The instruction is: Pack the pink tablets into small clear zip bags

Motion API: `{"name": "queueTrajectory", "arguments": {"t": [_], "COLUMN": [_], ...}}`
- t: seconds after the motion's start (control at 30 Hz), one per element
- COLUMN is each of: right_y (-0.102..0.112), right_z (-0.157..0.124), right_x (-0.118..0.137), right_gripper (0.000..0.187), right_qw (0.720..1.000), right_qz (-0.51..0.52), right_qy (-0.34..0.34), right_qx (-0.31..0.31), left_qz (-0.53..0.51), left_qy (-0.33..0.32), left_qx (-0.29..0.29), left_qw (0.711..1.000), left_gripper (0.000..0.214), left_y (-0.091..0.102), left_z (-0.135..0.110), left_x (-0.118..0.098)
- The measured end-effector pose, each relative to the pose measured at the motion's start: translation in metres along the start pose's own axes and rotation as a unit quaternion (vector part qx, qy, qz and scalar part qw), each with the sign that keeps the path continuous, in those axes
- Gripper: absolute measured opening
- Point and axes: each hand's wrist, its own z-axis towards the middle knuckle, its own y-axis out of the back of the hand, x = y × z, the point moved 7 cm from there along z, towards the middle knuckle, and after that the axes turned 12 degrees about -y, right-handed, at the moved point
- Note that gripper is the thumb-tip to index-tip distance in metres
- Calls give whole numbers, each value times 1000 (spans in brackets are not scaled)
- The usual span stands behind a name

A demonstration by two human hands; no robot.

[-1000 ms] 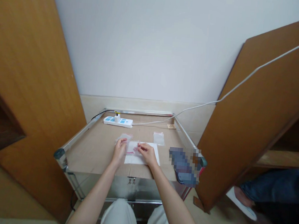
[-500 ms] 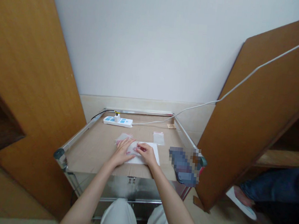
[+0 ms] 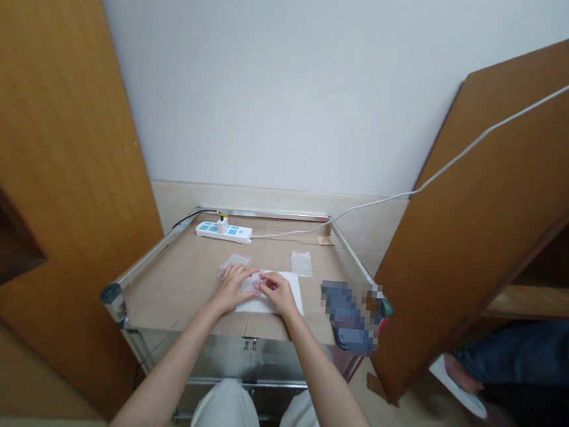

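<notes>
On a sheet of white paper (image 3: 292, 303) lies a small clear plastic bag (image 3: 252, 285) with a thin pinkish-red line at its right edge. My left hand (image 3: 233, 289) rests at the bag's left side, fingers stretched and the thumb apart, touching it. At the right edge, my right hand (image 3: 279, 293) is closed in a pinch on the bag near that line; the fingertips partly cover the spot. A stack of clear bags (image 3: 234, 260) lies just beyond my left hand, and another clear bag (image 3: 302, 263) lies behind the paper.
The cardboard-covered table (image 3: 173, 290) has metal rails. A white power strip (image 3: 224, 232) with a plug sits at the back, its cable running right. A blurred dark item (image 3: 347, 319) lies at the right edge. Wooden boards (image 3: 485, 191) flank the table; another person's leg (image 3: 526, 351) shows right.
My left hand has shifted very slightly, its fingers a little more bent. The pinkish line of the bag stands a little more visibly between the hands. My right hand keeps its pinch.
</notes>
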Motion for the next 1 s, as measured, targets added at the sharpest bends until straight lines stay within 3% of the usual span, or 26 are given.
{"name": "queueTrajectory", "arguments": {"t": [0.7, 0.9, 1.0], "right_y": [1, 18, 19], "right_z": [0, 4, 7], "right_x": [2, -20, -34], "right_gripper": [20, 23, 27], "right_qw": [1000, 992, 985], "right_qz": [4, 61, 92], "right_qy": [21, -50, -95], "right_qx": [-3, -101, -108], "left_qz": [27, 42, 49], "left_qy": [26, 45, 41], "left_qx": [-40, -49, -28], "left_qw": [999, 997, 998], "left_gripper": [53, 53, 55], "left_y": [-2, 3, 3], "left_z": [-4, -3, 2], "left_x": [2, 8, 11]}}
